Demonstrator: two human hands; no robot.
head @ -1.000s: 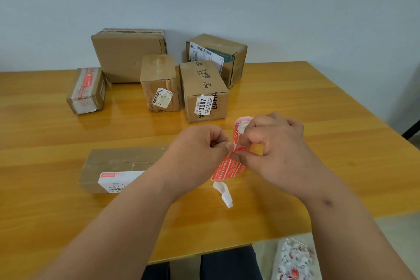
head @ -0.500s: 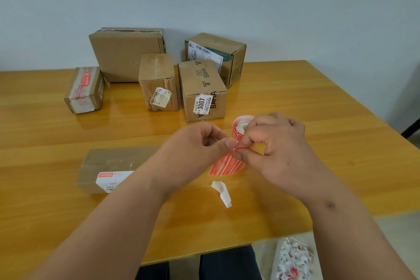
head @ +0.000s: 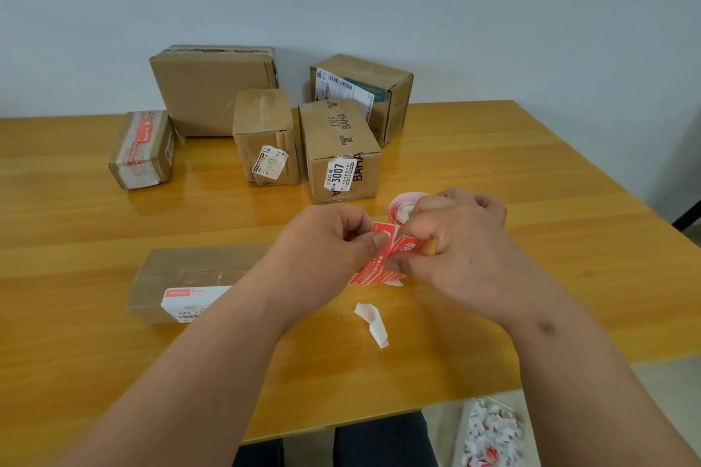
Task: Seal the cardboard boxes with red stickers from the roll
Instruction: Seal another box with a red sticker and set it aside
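so it's a glossy yellow wood table [head: 493,148] against the wall. five cardboard boxes bunched at the back: big one [head: 212,87], taped one [head: 142,148] far left, two smaller ones side by side, one behind. flat box [head: 189,277] closer in, plus a curled white paper scrap [head: 373,322] near the front edge

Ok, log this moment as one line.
step: peeling red sticker off roll | left hand: pinches sticker | right hand: holds roll | flat box: on table, unsealed
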